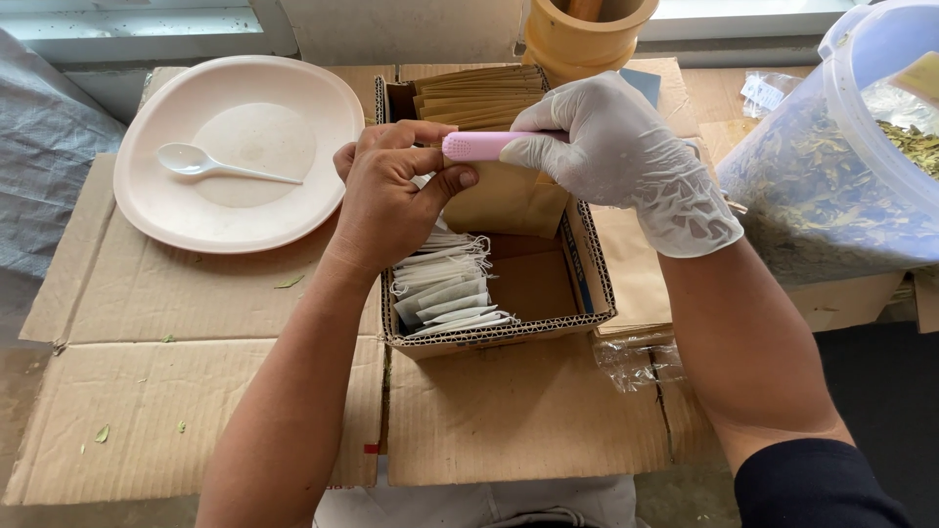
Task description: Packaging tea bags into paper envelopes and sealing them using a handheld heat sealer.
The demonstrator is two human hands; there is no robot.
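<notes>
My bare left hand (pixel 391 196) pinches the left end of a small pink sealing tool (pixel 481 146), and my right hand (pixel 626 156), in a white glove, grips its other end. Both hands hover over an open cardboard box (pixel 548 328). Inside the box lie several white tea bags with strings (pixel 445 288) at the front and a stack of brown paper envelopes (pixel 479 96) at the back. A brown envelope (pixel 509 200) stands just under the pink tool.
A pale pink plate (pixel 323 108) with a white plastic spoon (pixel 201 163) sits at the left on flattened cardboard (pixel 166 411). A large clear tub of dried leaves (pixel 831 186) stands at the right. A yellow wooden mortar (pixel 587 39) is behind the box.
</notes>
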